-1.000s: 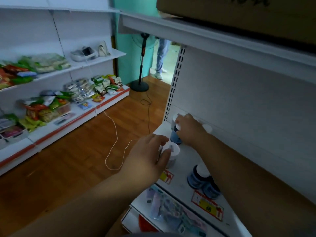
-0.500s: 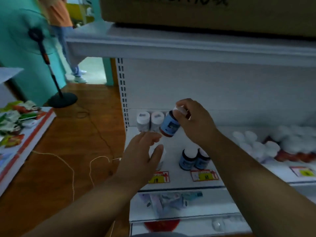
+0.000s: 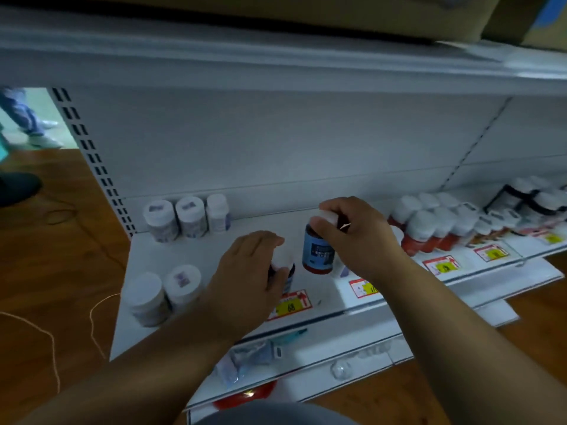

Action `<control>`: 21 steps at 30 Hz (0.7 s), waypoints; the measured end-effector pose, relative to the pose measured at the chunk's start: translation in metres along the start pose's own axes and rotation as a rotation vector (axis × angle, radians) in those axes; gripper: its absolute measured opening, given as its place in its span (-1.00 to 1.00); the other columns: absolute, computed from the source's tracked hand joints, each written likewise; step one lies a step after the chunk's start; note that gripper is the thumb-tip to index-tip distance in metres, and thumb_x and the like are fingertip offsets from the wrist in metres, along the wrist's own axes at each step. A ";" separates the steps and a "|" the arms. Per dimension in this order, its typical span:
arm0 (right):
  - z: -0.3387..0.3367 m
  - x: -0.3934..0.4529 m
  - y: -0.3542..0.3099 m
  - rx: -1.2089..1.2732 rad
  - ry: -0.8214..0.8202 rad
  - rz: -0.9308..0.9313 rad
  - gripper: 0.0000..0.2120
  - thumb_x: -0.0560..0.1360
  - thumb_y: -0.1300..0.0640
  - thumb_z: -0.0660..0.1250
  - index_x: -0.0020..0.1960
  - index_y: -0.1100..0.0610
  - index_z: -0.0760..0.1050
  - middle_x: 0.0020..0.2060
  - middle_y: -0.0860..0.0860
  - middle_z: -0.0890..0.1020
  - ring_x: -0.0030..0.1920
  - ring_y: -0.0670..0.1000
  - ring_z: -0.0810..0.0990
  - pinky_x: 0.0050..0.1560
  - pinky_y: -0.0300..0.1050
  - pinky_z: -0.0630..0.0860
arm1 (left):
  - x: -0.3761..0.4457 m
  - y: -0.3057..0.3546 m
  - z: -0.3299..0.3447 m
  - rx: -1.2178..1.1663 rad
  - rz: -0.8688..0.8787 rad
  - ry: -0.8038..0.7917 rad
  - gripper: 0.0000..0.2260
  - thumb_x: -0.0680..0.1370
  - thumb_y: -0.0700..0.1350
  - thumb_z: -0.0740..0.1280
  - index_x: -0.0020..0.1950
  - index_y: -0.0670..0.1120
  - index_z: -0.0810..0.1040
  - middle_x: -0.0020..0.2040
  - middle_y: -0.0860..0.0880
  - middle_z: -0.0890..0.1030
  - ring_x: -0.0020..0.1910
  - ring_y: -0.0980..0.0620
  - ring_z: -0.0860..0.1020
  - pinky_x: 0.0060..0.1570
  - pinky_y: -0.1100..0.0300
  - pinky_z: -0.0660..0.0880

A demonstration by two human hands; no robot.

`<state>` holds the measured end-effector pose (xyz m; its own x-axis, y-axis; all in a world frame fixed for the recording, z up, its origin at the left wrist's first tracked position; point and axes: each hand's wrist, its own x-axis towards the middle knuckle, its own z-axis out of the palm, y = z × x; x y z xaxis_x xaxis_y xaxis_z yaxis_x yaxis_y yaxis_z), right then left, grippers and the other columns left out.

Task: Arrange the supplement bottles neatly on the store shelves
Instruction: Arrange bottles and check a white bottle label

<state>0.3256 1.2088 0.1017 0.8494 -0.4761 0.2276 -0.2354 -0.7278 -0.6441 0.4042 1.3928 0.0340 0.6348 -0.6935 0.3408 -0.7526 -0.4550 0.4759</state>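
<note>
Item: blue-label bottle [image 3: 318, 252], dark red base, white cap. Now upright, low over shelf [image 3: 190, 259] mid-section; half a sec ago tilted and lifted higher, nearer the back wall. Whether base touches the deck: cannot tell. Pinched at cap by right hand [image 3: 356, 237], fingers curled round the cap top.

Item: dark bottle w/ white cap [image 3: 283, 265], front of shelf, just beside the blue-label one, to its left. Left hand [image 3: 245, 271] now clasped over the cap, fingers curled round it; half a sec ago same hand hovered w/ fingers straighter, no hold visible. Label mostly covered by the hand.

Meaning for task (judgement): both dark bottles being brought side by side near front edge, approx. above price tag [image 3: 290, 305]; placement step nearly done, release not yet.

Other stock: white bottles, back row of three [image 3: 187, 216], at back left; front pair [image 3: 165, 292], front left; red-base bottles [image 3: 429, 228] grouped at right.

Hidden / unclear:
- 2nd bottle behind right wrist, partly seen only; kind unclear.
- Label print on all items blurred, unreadable.
- Far-right dark bottles cut by frame edge.
- Lower shelf goods (packets, something red) half covered by arms.
- Upper shelf: cardboard box, cropped.
</note>
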 end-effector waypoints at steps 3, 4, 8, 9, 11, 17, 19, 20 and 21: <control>-0.001 0.017 0.011 -0.169 -0.168 -0.031 -0.68 0.48 -0.08 0.38 0.18 0.01 0.50 0.03 -0.04 0.53 0.02 -0.04 0.52 0.01 -0.18 0.44 | 0.003 0.003 0.016 0.187 -0.056 -0.100 -0.36 0.48 0.24 0.00 0.46 -0.07 0.32 0.46 -0.09 0.34 0.42 -0.10 0.31 0.36 0.03 0.23; 0.003 0.022 0.013 -0.219 -0.242 -0.043 -0.66 0.48 -0.08 0.38 0.20 0.01 0.49 0.06 -0.04 0.51 0.05 -0.03 0.50 0.03 -0.18 0.42 | 0.004 0.003 0.020 0.242 -0.072 -0.138 -0.34 0.49 0.26 -0.03 0.48 -0.06 0.28 0.49 -0.09 0.30 0.45 -0.13 0.29 0.38 -0.01 0.21; 0.023 0.032 0.022 -0.299 -0.478 -0.082 -0.61 0.50 -0.01 0.35 0.29 0.05 0.42 0.17 0.01 0.46 0.16 0.02 0.47 0.05 -0.19 0.33 | 0.004 0.002 0.032 0.349 -0.112 -0.214 -0.36 0.53 0.24 -0.07 0.53 -0.03 0.18 0.51 -0.08 0.27 0.46 -0.13 0.27 0.40 -0.03 0.21; 0.027 0.033 0.024 -0.303 -0.516 -0.090 -0.60 0.50 0.01 0.35 0.30 0.06 0.41 0.18 0.02 0.46 0.17 0.02 0.46 0.02 -0.22 0.29 | 0.004 0.002 0.033 0.366 -0.115 -0.220 -0.40 0.56 0.22 -0.03 0.54 -0.03 0.14 0.51 -0.06 0.26 0.46 -0.11 0.25 0.41 -0.01 0.20; 0.032 0.033 0.028 -0.309 -0.570 -0.094 -0.62 0.51 0.03 0.35 0.29 0.08 0.42 0.17 0.03 0.46 0.15 0.01 0.45 -0.02 -0.24 0.25 | 0.003 0.002 0.037 0.386 -0.117 -0.222 -0.44 0.60 0.16 0.05 0.56 -0.01 0.06 0.52 -0.04 0.23 0.47 -0.09 0.20 0.43 0.01 0.17; 0.037 0.033 0.038 -0.291 -0.601 -0.108 -0.73 0.49 0.02 0.36 0.15 0.08 0.46 0.03 0.00 0.47 0.05 0.01 0.48 -0.11 -0.19 0.27 | 0.002 0.005 0.042 0.465 -0.161 -0.178 -0.48 0.54 0.09 0.29 0.46 -0.06 0.32 0.32 -0.07 0.50 0.30 -0.15 0.45 0.24 -0.04 0.41; 0.037 0.034 0.039 -0.292 -0.606 -0.120 -0.70 0.50 0.02 0.35 0.19 0.08 0.46 0.06 0.02 0.46 0.06 0.01 0.48 -0.09 -0.20 0.28 | 0.002 0.003 0.045 0.476 -0.159 -0.130 -0.48 0.47 0.07 0.39 0.39 -0.08 0.42 0.23 -0.06 0.57 0.21 -0.15 0.53 0.14 -0.04 0.48; 0.037 0.034 0.039 -0.293 -0.607 -0.127 -0.70 0.50 0.02 0.35 0.20 0.08 0.45 0.08 0.03 0.47 0.06 0.02 0.48 -0.09 -0.19 0.28 | 0.003 0.003 0.045 0.476 -0.159 -0.116 -0.47 0.45 0.07 0.41 0.37 -0.08 0.44 0.21 -0.06 0.59 0.19 -0.15 0.54 0.12 -0.04 0.50; 0.037 0.035 0.039 -0.293 -0.609 -0.133 -0.70 0.51 0.02 0.34 0.20 0.08 0.45 0.09 0.04 0.47 0.06 0.02 0.48 -0.08 -0.19 0.29 | 0.003 0.004 0.045 0.478 -0.158 -0.108 -0.47 0.44 0.07 0.43 0.36 -0.08 0.45 0.20 -0.06 0.59 0.18 -0.15 0.55 0.11 -0.03 0.50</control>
<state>0.3633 1.1818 0.0574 0.9738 -0.0732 -0.2152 -0.1555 -0.9051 -0.3957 0.3958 1.3637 0.0005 0.7442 -0.6383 0.1968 -0.6613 -0.7456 0.0823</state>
